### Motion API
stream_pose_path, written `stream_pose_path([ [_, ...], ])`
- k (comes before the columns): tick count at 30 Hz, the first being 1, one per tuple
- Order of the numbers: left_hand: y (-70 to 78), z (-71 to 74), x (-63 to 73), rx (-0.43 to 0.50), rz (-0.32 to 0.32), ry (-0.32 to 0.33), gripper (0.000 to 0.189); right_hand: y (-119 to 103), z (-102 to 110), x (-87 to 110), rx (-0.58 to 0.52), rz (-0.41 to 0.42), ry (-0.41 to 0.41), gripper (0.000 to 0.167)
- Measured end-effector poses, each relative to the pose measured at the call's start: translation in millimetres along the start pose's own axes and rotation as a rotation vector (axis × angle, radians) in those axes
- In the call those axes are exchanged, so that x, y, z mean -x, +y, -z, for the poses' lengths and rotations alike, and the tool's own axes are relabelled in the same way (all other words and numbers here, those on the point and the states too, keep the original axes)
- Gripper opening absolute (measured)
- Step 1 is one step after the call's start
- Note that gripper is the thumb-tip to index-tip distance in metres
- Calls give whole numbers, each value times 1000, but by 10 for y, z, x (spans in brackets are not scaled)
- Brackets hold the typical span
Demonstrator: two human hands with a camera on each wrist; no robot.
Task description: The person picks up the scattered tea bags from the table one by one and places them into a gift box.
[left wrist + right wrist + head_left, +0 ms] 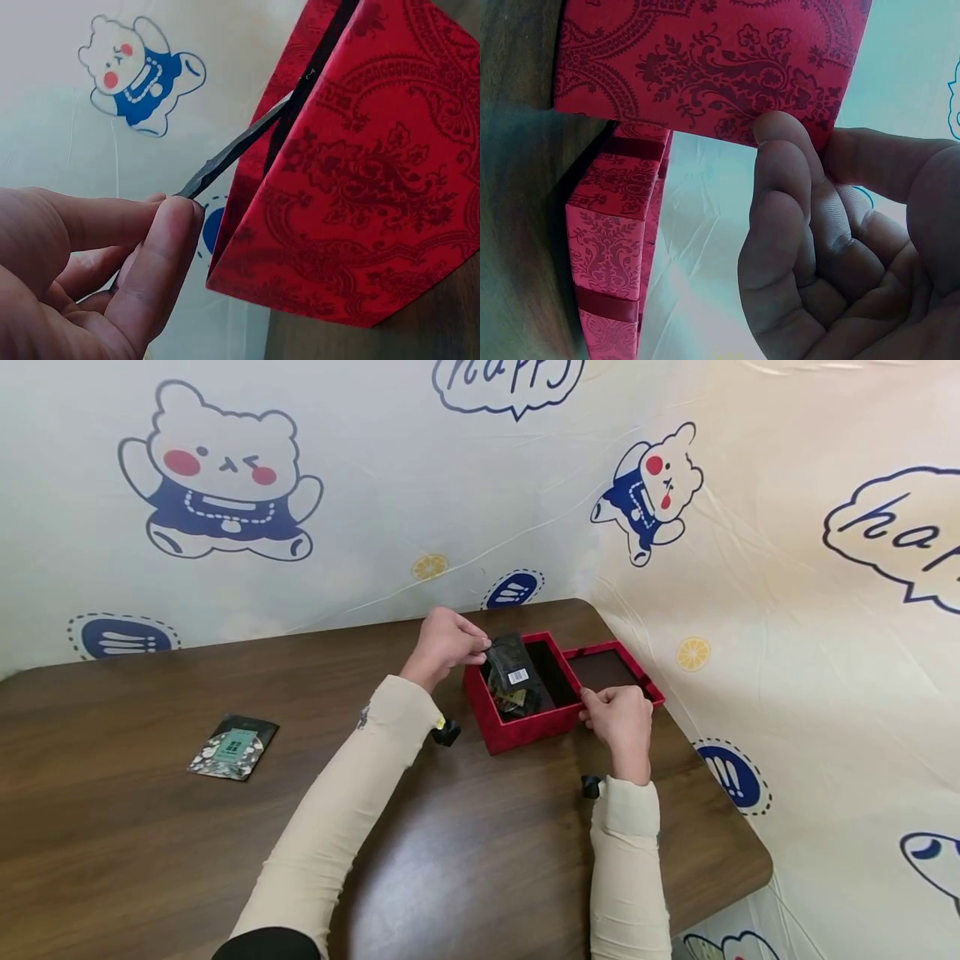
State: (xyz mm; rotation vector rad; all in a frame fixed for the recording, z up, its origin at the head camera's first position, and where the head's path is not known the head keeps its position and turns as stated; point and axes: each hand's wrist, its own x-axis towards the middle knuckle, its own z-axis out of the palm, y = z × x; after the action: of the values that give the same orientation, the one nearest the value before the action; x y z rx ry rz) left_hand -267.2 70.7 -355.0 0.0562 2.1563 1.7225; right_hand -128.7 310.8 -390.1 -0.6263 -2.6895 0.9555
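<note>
A red patterned box [517, 737] with a dark inside stands without its cover on the table. My left hand [446, 645] pinches the upper edge of a dark sachet [510, 662] with a white label, tilted over the box's left part. From the side, in the left wrist view, the sachet [236, 150] slants between my thumb and fingers and the box opening; its far end is hidden inside. At the box's near right corner my right hand [621, 718] grips the wall, thumb and fingers either side of it, clear in the right wrist view on the box [705, 71].
Beside the box on the right lies its red lid [654, 695], dark inside facing up. Another sachet [234, 747], dark with a green label and floral print, lies on the wooden table [112, 827] to the left. A printed cloth [375, 485] hangs behind.
</note>
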Motion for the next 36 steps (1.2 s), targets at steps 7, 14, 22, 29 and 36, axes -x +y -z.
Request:
stream_pose_path([
  [7,38,-172,-32,-184,-11,44,3,13,-7,2,-11,6,4,38],
  [14,37,-295,-50,-369,-75,58,6,20,-14,-12,-11,2,5,39],
  [22,20,-293,-15,-464,-132,75,10,32,2,-17,-7,13,6,40],
  [29,-2,-182,61,-381,-119,76,7,16,13,-19,13,42,5,39],
  [36,3,8,177,-323,-129,44,8,16,14,-21,11,40,-6,39],
])
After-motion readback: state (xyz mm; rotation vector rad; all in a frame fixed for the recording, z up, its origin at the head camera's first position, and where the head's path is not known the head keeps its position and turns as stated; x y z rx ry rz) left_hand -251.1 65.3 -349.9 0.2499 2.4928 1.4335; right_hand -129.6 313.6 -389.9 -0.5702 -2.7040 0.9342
